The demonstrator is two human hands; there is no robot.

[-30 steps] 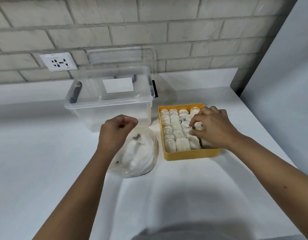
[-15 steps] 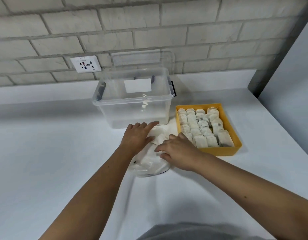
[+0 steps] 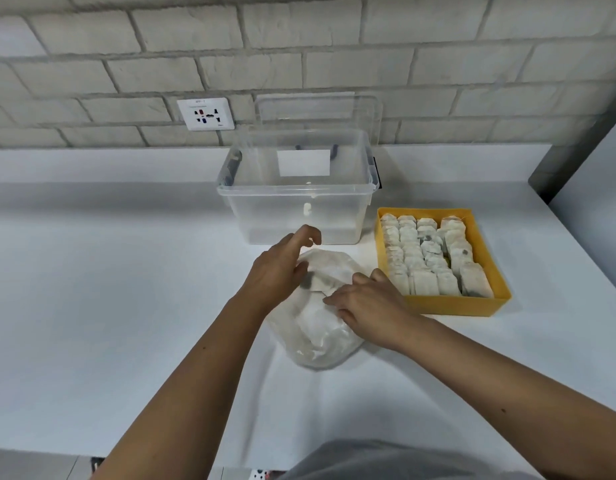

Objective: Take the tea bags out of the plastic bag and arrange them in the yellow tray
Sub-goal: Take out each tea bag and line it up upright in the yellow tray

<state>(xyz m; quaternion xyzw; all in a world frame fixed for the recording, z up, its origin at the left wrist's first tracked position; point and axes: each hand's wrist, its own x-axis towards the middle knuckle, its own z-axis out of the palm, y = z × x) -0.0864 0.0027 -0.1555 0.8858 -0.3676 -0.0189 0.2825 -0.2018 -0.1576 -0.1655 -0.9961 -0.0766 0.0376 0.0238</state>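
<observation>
- White counter (image 3: 126, 306) against a pale brick wall (image 3: 334, 46); wall socket (image 3: 205, 114) to the left, behind the tub.
- Clear plastic tub (image 3: 299, 209) stands open at the back, with its lid (image 3: 317, 109) leaning on the wall behind it.
- Yellow tray (image 3: 448, 304) sits right of the tub and just beside the plastic bag, apart from both.
- Tea bags (image 3: 424, 258) stand packed in rows in the tray; same fill as half a second ago.
- Plastic bag (image 3: 317, 337) lies on the counter in front of the tub, between the two hands, with more tea bags heaped inside it.
- Left hand (image 3: 277, 271) is at the bag's upper left edge. Its fingers lay flat on the bag half a second ago; now they are lifted, loosely curled and holding nothing.
- Right hand (image 3: 369, 304) was in the tray a second ago and has been on the bag since. Its fingers lie across the bag's right side, tips at the tea bags near the mouth; can't tell if it pinches one.
- Hands are close together, not touching.
- Grey cloth (image 3: 386, 459) at the bottom edge.
</observation>
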